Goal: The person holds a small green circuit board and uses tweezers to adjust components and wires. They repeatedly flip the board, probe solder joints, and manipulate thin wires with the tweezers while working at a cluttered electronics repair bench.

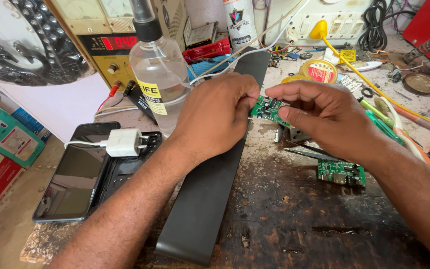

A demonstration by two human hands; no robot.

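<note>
Circuit board (266, 108) between both hands' fingertips (249, 102).

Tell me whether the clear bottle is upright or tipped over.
Upright. The clear bottle stands on its base behind the left hand, its dark nozzle pointing straight up, liquid level inside.

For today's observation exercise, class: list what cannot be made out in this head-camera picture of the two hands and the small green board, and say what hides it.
- Green circuit board, head view: most of it is covered by the left hand and right hand.
- Left fingertips: curled under the hand, so the exact grip is hidden.
- Tweezers: partly behind the right hand.
- Clear bottle: top cut off by the upper edge.
- Second green board: parts too small to tell.
</note>
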